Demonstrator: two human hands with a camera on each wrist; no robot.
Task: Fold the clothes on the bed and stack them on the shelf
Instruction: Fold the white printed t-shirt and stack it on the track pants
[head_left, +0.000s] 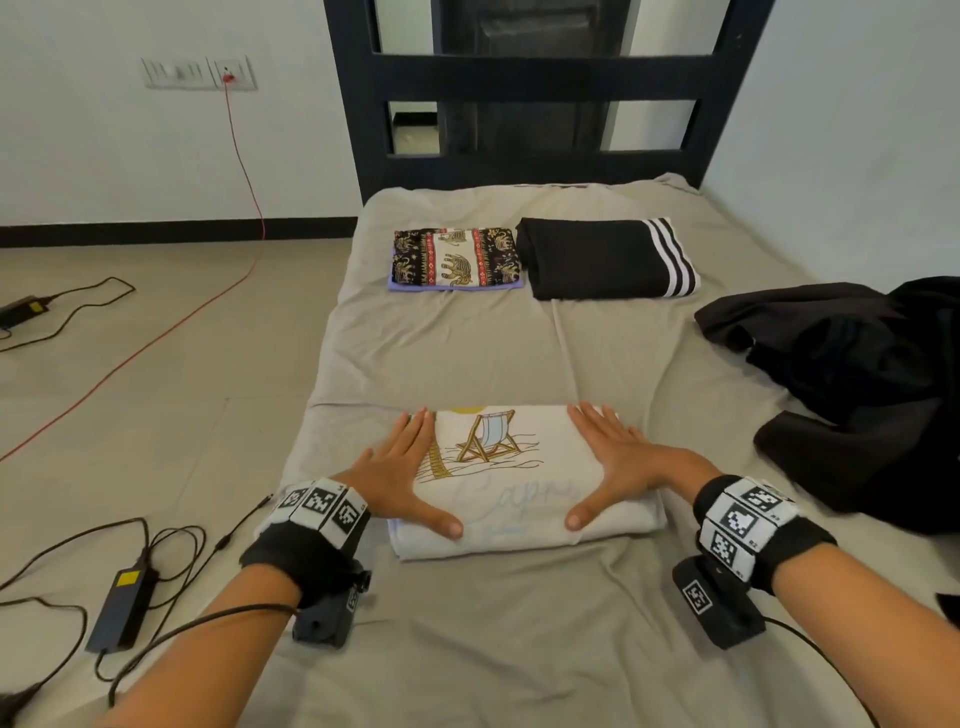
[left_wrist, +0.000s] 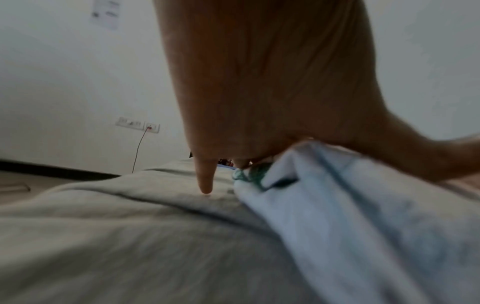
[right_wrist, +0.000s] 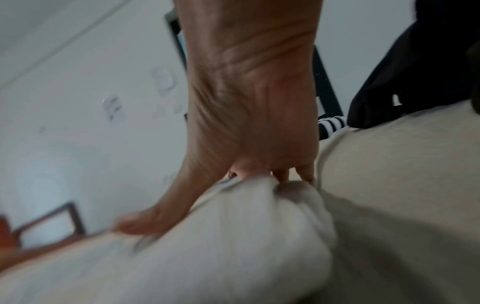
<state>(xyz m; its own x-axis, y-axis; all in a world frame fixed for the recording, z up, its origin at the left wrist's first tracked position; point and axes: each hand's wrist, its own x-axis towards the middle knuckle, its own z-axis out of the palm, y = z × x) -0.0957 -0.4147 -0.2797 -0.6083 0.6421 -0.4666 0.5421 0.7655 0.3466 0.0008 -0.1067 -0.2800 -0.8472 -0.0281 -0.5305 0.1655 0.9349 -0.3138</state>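
Your flat, straight-fingered left hand (head_left: 402, 470) and right hand (head_left: 621, 462) press the folded shirt (head_left: 511, 499); lifting carelessly could unfold it.

bedroom: bed (head_left: 467, 364), folded clothes (head_left: 608, 258)

Folded white beach-chair shirt (head_left: 519, 483) lies flat on the bed's (head_left: 467, 358) near end.

The head view is bright and evenly lit, with soft, faint shadows and no glare; its wide lens bends the floor lines and the dark bed frame (head_left: 540, 78) near the edges. Both wrist views are dimmer, greyish and smeared, with the near cloth blurred and the walls out of focus.
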